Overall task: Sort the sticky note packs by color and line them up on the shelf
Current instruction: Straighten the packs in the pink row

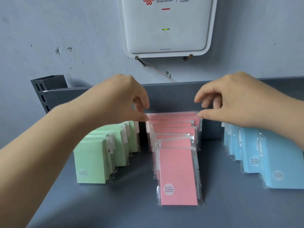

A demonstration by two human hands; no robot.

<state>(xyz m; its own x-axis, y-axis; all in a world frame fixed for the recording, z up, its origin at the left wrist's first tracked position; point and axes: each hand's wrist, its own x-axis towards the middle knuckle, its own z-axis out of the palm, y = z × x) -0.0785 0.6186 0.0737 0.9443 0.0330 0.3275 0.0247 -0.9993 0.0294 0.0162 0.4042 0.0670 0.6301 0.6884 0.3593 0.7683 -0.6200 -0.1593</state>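
The dark grey shelf (148,216) carries three rows of upright sticky note packs in clear wrap, each row running from the front edge back toward the shelf's rear wall. The pink row (176,162) stands directly below both hands, the green row (105,152) down and outward of the left hand (121,97), and the blue row (263,155), cut off by the frame edge, beneath the right hand (233,99). Each hand pinches a top corner of the rearmost pink pack (172,115), whose lower part is hidden. The round labels are unreadable.
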